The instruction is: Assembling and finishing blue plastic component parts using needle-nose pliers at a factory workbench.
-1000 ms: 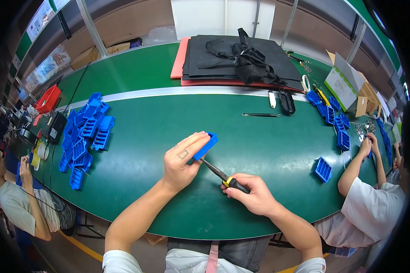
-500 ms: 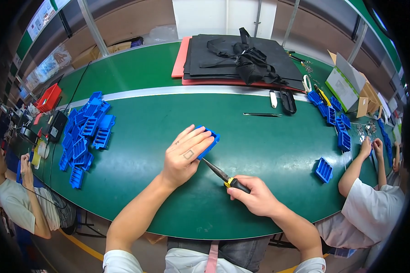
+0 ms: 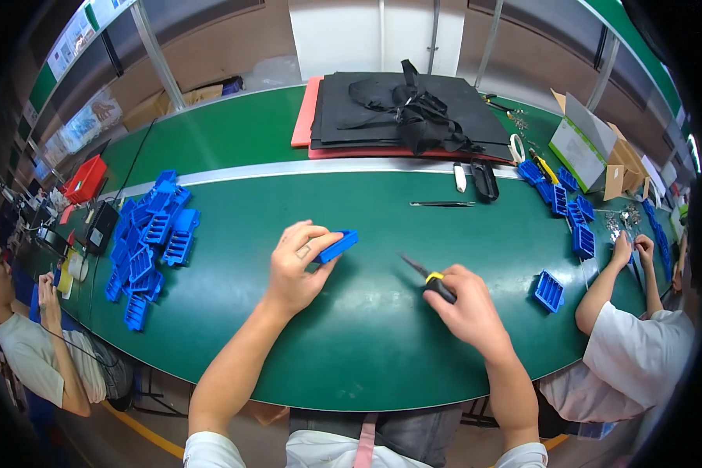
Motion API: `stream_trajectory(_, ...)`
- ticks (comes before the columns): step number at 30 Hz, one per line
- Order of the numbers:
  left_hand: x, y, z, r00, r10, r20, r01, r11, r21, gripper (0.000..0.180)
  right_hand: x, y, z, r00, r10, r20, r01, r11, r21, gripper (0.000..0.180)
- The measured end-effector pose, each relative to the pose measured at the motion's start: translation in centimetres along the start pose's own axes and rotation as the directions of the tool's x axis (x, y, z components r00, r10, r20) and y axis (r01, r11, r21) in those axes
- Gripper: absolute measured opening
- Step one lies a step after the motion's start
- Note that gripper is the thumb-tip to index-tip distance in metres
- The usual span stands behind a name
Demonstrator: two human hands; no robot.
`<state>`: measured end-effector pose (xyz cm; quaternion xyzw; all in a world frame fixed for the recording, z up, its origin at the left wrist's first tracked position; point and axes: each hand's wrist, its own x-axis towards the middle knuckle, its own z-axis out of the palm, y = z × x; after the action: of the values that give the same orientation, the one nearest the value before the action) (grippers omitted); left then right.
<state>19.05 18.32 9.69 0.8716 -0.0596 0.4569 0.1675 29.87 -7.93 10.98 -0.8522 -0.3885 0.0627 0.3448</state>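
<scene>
My left hand [image 3: 298,265] grips a small blue plastic tray part [image 3: 338,246] by its near end and holds it just above the green table [image 3: 366,351]. My right hand [image 3: 464,308] is closed around a screwdriver [image 3: 427,277] with a black and yellow handle; its dark shaft points up and to the left, toward the blue part but apart from it. Both forearms enter from the lower edge.
A heap of several blue parts [image 3: 150,238] lies at the left. Black sheets and straps [image 3: 409,113] lie on a red mat at the back. Tweezers [image 3: 442,204], more blue parts [image 3: 561,203], one blue part [image 3: 548,291] and cardboard boxes [image 3: 593,148] are at the right. Seated people work at both sides.
My hands have drawn apart: the screwdriver tip has left the blue part and moved right, and my left hand has lifted and turned the part on its edge.
</scene>
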Motion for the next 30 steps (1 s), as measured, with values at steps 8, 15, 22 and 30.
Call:
stream_trajectory(8,0.6,6.5,-3.3,0.972,-0.019,0.232,0.138,0.849,-0.51,0.03,-1.4,-0.5,-1.4,0.883,-0.124,-0.454,0.151,0.988,0.023,0.02)
stream_trajectory(15,-5.7,12.8,-6.0,0.928,0.103,0.359,0.187,0.703,-0.686,0.037,-8.8,-3.2,5.1,0.624,-0.423,0.657,-0.522,0.4,0.753,0.036)
stream_trajectory(22,-17.7,20.2,-6.6,0.667,-0.608,0.43,0.726,0.401,-0.559,0.061,-22.1,-4.9,11.4,0.86,0.454,0.232,-0.296,0.074,0.952,0.038)
stream_trajectory(30,-19.9,21.1,-4.4,0.342,-0.765,0.546,0.886,0.068,-0.459,0.032,-21.7,-5.1,12.6,0.84,0.519,0.158,-0.3,0.203,0.932,0.032)
